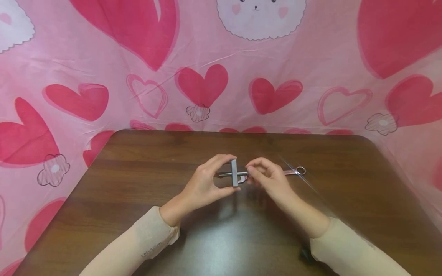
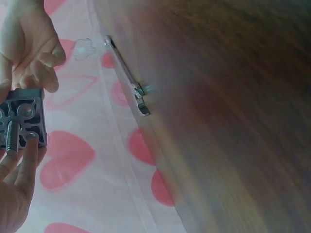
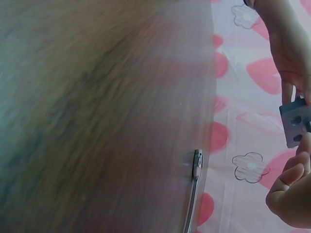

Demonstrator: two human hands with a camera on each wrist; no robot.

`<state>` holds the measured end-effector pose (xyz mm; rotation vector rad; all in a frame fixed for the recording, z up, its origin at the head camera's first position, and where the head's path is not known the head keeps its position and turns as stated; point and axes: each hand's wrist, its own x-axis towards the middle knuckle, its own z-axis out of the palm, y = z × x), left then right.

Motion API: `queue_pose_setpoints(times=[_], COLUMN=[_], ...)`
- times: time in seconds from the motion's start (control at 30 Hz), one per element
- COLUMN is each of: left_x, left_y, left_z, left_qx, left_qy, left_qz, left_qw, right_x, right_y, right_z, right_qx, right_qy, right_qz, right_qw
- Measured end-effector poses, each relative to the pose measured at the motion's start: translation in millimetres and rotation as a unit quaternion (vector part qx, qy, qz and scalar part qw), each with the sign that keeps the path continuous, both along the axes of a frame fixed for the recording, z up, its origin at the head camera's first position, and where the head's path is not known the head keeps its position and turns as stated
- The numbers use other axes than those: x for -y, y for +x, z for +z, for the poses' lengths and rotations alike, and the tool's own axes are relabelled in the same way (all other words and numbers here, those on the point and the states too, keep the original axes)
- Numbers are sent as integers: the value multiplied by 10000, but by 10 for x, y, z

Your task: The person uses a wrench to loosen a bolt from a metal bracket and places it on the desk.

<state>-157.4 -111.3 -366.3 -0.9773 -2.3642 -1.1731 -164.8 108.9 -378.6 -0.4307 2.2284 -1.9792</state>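
In the head view my left hand (image 1: 203,182) holds a grey rectangular metal block (image 1: 234,173) on edge above the table, thumb below and fingers above. A bolt (image 1: 225,174) passes through the block, and the fingertips of my right hand (image 1: 271,176) pinch its right end. The left wrist view shows the block's recessed face (image 2: 22,116) with the bolt's threaded end (image 2: 12,137) sticking out. From the right wrist view the block's other face (image 3: 294,124) shows round holes. Behind the right hand lies a combination wrench (image 1: 290,172), its middle hidden by that hand.
The brown wooden table (image 1: 165,153) has rounded far corners. A pink cloth with hearts (image 1: 203,84) hangs behind and beside it. A small dark object (image 1: 305,253) shows beside the right sleeve, partly hidden.
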Motion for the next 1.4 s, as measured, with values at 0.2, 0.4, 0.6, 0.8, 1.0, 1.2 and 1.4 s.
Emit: queue_pose_setpoints(times=[0.2, 0.4, 0.6, 0.8, 1.0, 1.2, 1.4], left_x=[-2, 27, 31, 22, 14, 39, 42], left_y=[-12, -20, -10, -3, 3, 0, 4], left_z=[-2, -2, 0, 5, 18, 20, 27], left_qx=[-29, 59, 90, 145, 139, 115, 134], left_qy=[76, 64, 30, 18, 25, 41, -1], left_qz=[-50, 82, 55, 55, 35, 106, 87], left_qw=[10000, 9999, 9999, 9999, 9999, 9999, 9999], right_x=[33, 20, -4, 14, 37, 26, 2], right_y=[2, 3, 1, -9, 1, 17, 38], right_z=[-6, -50, -66, -33, -14, -37, -10], right_qx=[-264, -676, -211, 110, -57, -745, -551], right_qy=[-37, -53, -220, -180, -108, 66, 166], right_qz=[-146, 81, 172, 63, -75, 114, 157], right_qw=[9995, 9977, 9994, 9998, 9999, 9971, 9982])
